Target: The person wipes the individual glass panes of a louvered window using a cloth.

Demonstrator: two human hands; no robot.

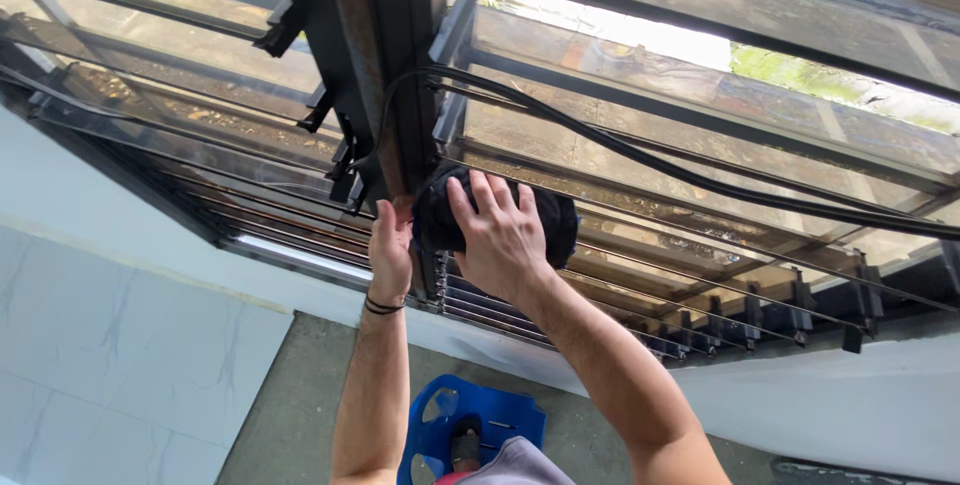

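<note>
My right hand (497,236) presses a bunched black cloth (556,217) against a glass louvre slat (640,180) of the window, fingers spread over the cloth. My left hand (390,245) grips the dark, rusty metal window frame post (385,75) just left of the cloth. A black band sits on my left wrist. Both arms reach up from the bottom of the view.
A black cable (700,177) runs from the post across the slats to the right. More glass slats (180,95) lie left of the post. A white wall (120,345) surrounds the window. Below is a blue plastic stool (500,415) on a grey floor.
</note>
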